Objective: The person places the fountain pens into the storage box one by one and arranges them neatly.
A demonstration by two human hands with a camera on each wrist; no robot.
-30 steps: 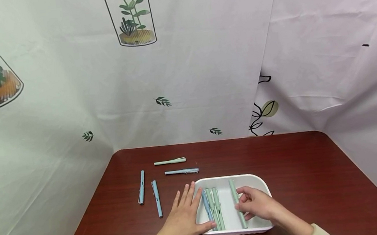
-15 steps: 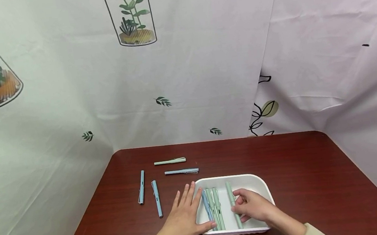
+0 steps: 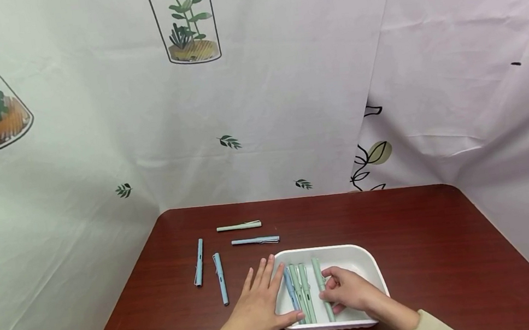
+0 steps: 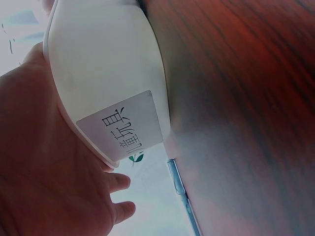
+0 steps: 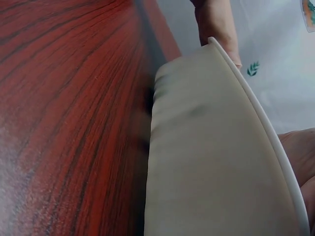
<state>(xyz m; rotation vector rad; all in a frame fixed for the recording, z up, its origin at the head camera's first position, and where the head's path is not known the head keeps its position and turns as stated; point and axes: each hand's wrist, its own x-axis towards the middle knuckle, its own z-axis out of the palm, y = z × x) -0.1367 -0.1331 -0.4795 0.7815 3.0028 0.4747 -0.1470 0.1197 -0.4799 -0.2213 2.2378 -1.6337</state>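
A white plastic tray (image 3: 358, 323) stands at the front of the table. Inside it on the left lie a blue pen (image 3: 291, 289) and two green pens (image 3: 306, 292), side by side. My right hand (image 3: 351, 289) reaches over the tray and pinches another green pen (image 3: 318, 274) between thumb and fingers, a small gap to the right of that row. My left hand (image 3: 257, 303) rests on the tray's left rim with its fingers spread straight. In the left wrist view that hand (image 4: 54, 162) lies along the rim, beside a printed label (image 4: 123, 125) on the tray's wall.
Left of the tray, two blue pens (image 3: 199, 263) (image 3: 221, 280) lie lengthwise on the dark red table (image 3: 429, 255). Behind them a green pen (image 3: 238, 226) and a blue pen (image 3: 255, 241) lie crosswise. A printed white curtain (image 3: 257, 105) hangs around the table.
My right hand has slid the green pen leftward inside the tray, closer to the row of pens. The left hand has stayed in place on the rim.
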